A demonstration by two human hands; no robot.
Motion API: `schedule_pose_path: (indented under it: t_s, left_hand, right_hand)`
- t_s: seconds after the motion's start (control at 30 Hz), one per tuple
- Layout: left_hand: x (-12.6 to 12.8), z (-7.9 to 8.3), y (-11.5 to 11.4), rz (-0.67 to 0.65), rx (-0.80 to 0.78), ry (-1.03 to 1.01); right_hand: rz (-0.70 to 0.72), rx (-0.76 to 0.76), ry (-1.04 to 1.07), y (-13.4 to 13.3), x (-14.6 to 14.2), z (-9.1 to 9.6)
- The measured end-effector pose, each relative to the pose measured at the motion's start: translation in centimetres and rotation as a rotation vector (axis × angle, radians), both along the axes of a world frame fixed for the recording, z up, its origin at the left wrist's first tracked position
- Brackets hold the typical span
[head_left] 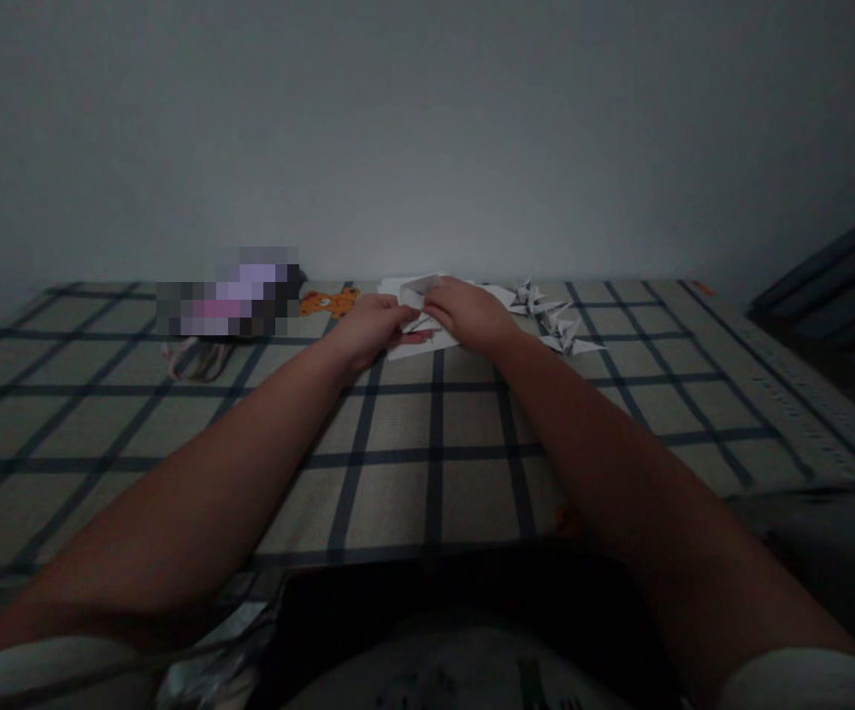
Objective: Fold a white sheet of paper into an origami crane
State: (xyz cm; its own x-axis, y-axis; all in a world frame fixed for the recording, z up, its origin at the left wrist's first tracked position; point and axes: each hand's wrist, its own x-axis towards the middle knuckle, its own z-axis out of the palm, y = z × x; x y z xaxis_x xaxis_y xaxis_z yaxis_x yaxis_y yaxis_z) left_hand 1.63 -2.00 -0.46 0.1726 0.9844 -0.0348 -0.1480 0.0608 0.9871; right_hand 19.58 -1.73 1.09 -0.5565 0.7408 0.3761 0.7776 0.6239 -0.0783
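Observation:
Both hands meet over white paper near the back of the table. My left hand (374, 325) pinches the left side of a partly folded sheet of paper (417, 293). On the other side, my right hand (471, 311) has its fingers closed on the same sheet. Beneath them lies more white paper (423, 347), with a small reddish patch showing by my left fingertips; I cannot make out what it is. Just right of my right hand sit several folded paper cranes (566, 330) with pointed wings.
A checked tablecloth (397, 414) with bear prints covers the table. At the back left lies a blurred-out purple and pink object (242, 291) with a looped strap (197, 360). A plain wall (427, 138) rises behind. Something dark and slatted (833, 266) stands at the right.

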Motion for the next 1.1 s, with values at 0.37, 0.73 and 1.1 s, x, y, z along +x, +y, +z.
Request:
schedule_pose_path:
  t_s: [0.37, 0.73, 1.1]
  left_hand:
    - [-0.1, -0.3, 0.3, -0.05, 0.012, -0.031]
    - [-0.2, -0.1, 0.3, -0.079, -0.014, -0.086]
    - [-0.3, -0.3, 0.6, -0.088, -0.015, -0.122]
  right_hand:
    - [0.02, -0.001, 0.028, 0.5, 0.0, -0.1]
    - [0.15, 0.01, 0.235, 0.7, 0.3, -0.4]
    - [0.145, -0.404, 0.835, 2.9, 0.3, -3.5]
